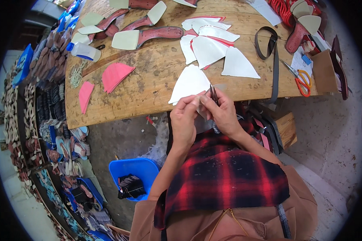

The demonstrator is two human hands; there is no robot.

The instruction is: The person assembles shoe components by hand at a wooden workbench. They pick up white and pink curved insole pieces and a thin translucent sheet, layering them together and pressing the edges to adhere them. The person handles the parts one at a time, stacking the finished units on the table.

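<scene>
Both of my hands meet just over the front edge of the wooden table (145, 90). My left hand (184, 122) pinches a thin, pale, see-through sheet (202, 111) between thumb and fingertips. My right hand (222, 113) is closed around small dark thread snips (213, 93), their points upward, and its thumb and finger touch the same sheet. Directly beyond my fingers lies a white fan-shaped piece (191, 83). More white pieces with red edges (209, 50) overlap farther back. The fingertips partly hide the sheet.
Pink cut pieces (116, 75), a bottle with a blue cap (84, 52) and red shoe insoles (161, 34) lie to the left and back. Orange-handled scissors (303, 82) and a dark strap (275, 72) are at right. A blue bin (151, 170) stands on the floor.
</scene>
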